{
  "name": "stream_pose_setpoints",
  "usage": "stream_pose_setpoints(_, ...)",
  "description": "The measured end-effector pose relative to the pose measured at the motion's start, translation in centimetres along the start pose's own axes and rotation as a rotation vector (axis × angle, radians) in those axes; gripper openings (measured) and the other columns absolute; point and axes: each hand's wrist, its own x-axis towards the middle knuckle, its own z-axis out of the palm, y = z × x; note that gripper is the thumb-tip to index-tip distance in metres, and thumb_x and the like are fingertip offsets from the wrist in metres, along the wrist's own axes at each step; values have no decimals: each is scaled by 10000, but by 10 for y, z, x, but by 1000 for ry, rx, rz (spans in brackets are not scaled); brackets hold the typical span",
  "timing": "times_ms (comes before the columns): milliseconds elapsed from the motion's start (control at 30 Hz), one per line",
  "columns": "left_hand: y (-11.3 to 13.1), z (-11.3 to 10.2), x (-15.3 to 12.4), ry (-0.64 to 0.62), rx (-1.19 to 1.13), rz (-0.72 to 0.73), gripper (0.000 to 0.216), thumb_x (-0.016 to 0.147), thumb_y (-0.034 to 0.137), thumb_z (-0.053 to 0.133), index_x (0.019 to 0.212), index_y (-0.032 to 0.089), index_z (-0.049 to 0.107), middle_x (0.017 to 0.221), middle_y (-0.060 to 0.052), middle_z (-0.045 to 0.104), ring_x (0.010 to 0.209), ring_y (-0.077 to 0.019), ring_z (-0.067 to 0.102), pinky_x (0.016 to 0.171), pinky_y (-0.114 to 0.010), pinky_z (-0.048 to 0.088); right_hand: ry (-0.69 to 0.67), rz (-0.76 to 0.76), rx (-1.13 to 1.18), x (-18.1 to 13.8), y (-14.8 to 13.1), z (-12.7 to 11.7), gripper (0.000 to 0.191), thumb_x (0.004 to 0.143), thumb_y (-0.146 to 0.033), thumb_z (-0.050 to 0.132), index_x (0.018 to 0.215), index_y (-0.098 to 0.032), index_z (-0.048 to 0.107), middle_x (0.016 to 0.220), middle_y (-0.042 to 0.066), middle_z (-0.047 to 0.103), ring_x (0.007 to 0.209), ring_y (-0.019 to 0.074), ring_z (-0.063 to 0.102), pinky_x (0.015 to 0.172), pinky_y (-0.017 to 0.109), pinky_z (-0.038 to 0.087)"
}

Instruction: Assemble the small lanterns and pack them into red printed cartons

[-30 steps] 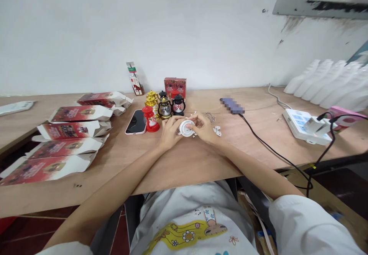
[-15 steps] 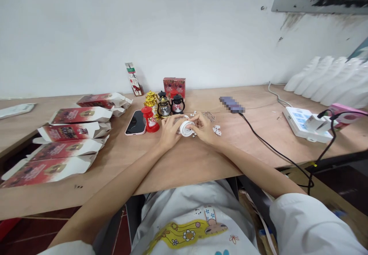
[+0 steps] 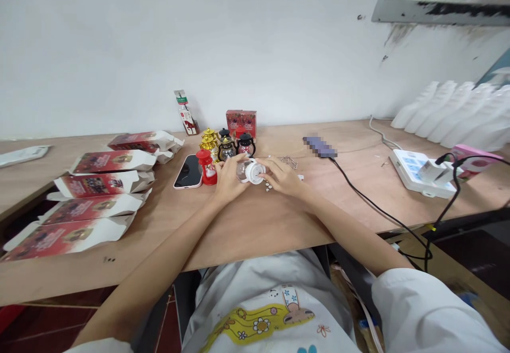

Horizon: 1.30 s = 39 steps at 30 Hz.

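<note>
A small white lantern (image 3: 254, 172) with a clear globe is tipped on its side, its round white base turned toward me. My left hand (image 3: 230, 181) is closed around the globe end. With the thumb and fingers of my right hand (image 3: 283, 177), I grip the base's right edge; whether something small is between those fingertips is hidden. Small white pieces (image 3: 268, 187) lie on the table just below the lantern. Beside my left hand stands a red lantern (image 3: 206, 167). Gold lanterns (image 3: 209, 139) and black lanterns (image 3: 246, 145) are grouped behind it.
Several opened red-and-white boxes (image 3: 95, 203) lie at the left. A phone (image 3: 188, 172) is beside the red lantern. Thin metal parts (image 3: 289, 162) sit behind my right hand. A purple phone (image 3: 319, 146) trails a black cable toward a white power strip (image 3: 418, 172).
The white lantern has turned, so more of its globe and base shows. My right hand has shifted slightly and its fingers now lie along the base's edge. The view has moved a little.
</note>
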Motion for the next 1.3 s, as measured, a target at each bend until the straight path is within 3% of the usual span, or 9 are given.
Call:
stream_pose_setpoints(233,0,-10,3,1,196,253,319,836,364,631,1111,214,576,1157,-90,690,1024,-251,607,826,-404,270,-51,-177,-227,2,5,-12,295,955,-323,487,1147,-144,620,1042,115,712,966,209,672,856,351,552)
stream_pose_setpoints(433,-1,-14,3,34,278,379,284,847,334,608,1104,215,589,1123,-88,699,978,-245,599,788,-404,256,-102,-245,-227,0,8,-8,291,917,-204,491,1176,-153,615,1109,123,700,1018,209,667,893,367,554)
stream_pose_setpoints(800,-5,-7,1,69,310,363,321,859,329,581,1160,217,591,1127,-99,690,980,-257,593,830,-413,270,-26,-175,-245,-7,8,8,264,931,-238,464,1128,-137,607,1075,143,693,990,216,675,830,375,579)
stream_pose_setpoints(933,-10,-4,-1,103,281,309,481,854,409,582,1295,229,516,1185,-129,662,1064,-293,590,902,-444,268,-37,-134,-183,-10,11,11,283,930,-293,508,1156,-144,586,1119,169,669,1030,242,655,833,396,575)
stream_pose_setpoints(1100,-2,-13,2,128,253,149,532,815,407,629,1313,275,496,1313,-136,595,1237,-336,518,983,-498,229,11,-71,-116,-10,10,11,280,912,-247,517,1177,-162,553,1140,164,652,1071,242,637,865,397,561)
stream_pose_setpoints(1300,-2,-18,6,45,226,118,401,811,418,634,1171,251,580,1207,-107,672,1199,-331,554,988,-505,252,-32,29,-179,-4,9,6,505,848,-108,425,1349,-169,448,1289,147,592,1188,244,579,976,415,501)
